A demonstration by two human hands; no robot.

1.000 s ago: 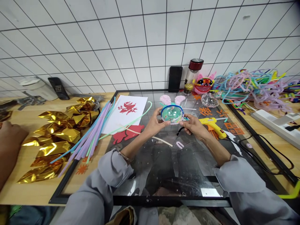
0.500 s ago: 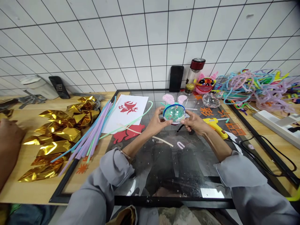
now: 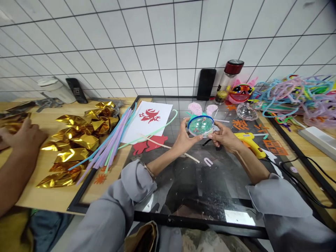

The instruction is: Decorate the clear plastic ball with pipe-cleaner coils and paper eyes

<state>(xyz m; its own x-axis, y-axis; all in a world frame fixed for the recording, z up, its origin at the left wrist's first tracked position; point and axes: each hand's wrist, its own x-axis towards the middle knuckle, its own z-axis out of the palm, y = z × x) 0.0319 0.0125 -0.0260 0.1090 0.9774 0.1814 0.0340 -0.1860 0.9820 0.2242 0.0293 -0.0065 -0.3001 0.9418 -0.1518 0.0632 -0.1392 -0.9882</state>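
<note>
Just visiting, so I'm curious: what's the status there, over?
Left hand and right hand: both holding dome. Pink ears: upright behind it. Glue gun: beside right hand, not blocking dome.

Bright light; glare on glossy panel [image 3: 183, 190]; edges stretched.

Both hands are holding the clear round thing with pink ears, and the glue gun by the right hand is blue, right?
Not quite: the glue gun is yellow, not blue, as the head view shows. The left hand and right hand do hold the clear round thing with pink ears, and the glue gun lies by the right hand.
</note>
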